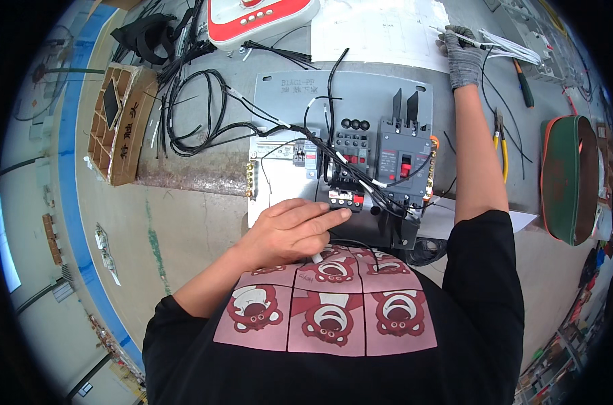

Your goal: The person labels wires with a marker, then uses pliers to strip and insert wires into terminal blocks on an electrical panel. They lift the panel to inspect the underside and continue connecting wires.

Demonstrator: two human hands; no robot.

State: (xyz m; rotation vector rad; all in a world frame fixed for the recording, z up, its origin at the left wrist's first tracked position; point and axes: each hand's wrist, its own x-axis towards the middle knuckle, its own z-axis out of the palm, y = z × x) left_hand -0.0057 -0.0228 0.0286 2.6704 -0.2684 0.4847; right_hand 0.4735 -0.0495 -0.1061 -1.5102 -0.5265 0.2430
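My bare left hand (289,233) is at the near edge of a grey metal mounting plate (276,94). Its fingers lie close together, with the fingertips by the lower terminals of a small black relay block (347,198). A small white piece shows below the fingers; what they grip is mostly hidden. At the far right, my right hand (463,57), in a grey glove, is closed around a thin, pale, rod-like thing beside a bundle of white wires (512,47). A dark grey circuit breaker (404,158) and a bundle of black wires (343,160) sit on the plate.
A cardboard compartment box (120,125) stands left, below black straps (151,37). A red-and-white device (262,20) and paper drawing (380,34) lie at the back. Right are yellow-handled pliers (501,148), a screwdriver (524,84) and a green pouch (566,179).
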